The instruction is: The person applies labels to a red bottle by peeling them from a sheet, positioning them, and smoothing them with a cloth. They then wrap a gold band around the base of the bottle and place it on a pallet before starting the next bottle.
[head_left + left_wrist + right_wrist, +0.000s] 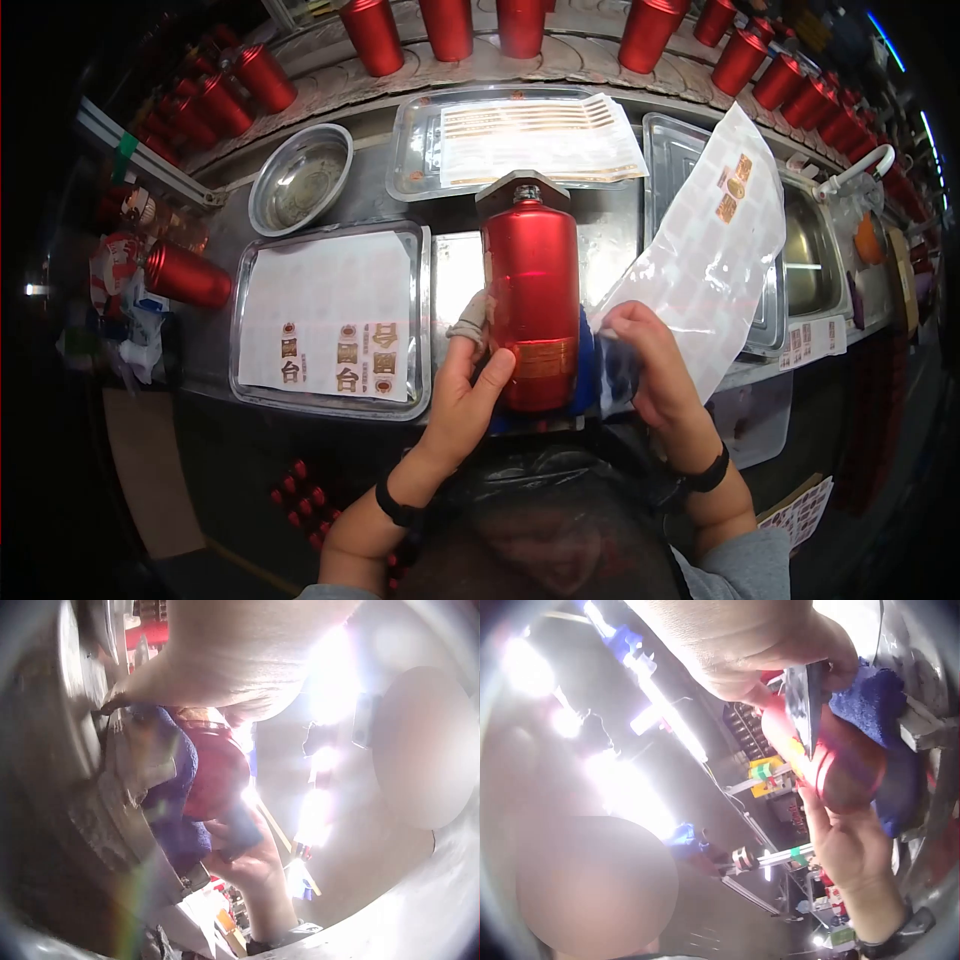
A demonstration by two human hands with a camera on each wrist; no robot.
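Observation:
A red metallic bottle (530, 270) lies on a blue cloth (586, 365), its neck pointing away from me and a gold band (542, 362) around its base end. My left hand (468, 390) holds the bottle from the left, thumb on top near the band; a light finger cover (468, 325) shows on that hand. To the right of the bottle, my right hand (655, 365) pinches a thin, dark, flat scraper-like piece (804, 705). In the right wrist view its edge overlaps the bottle's side.
On the left, a tray (425, 400) bears a sheet of gold character stickers (330, 300). Behind the bottle, another tray (405, 150) holds striped label sheets (535, 135). A large transfer sheet (715, 260) drapes over the right tray. A metal bowl (300, 180) and several red bottles (370, 35) stand farther back.

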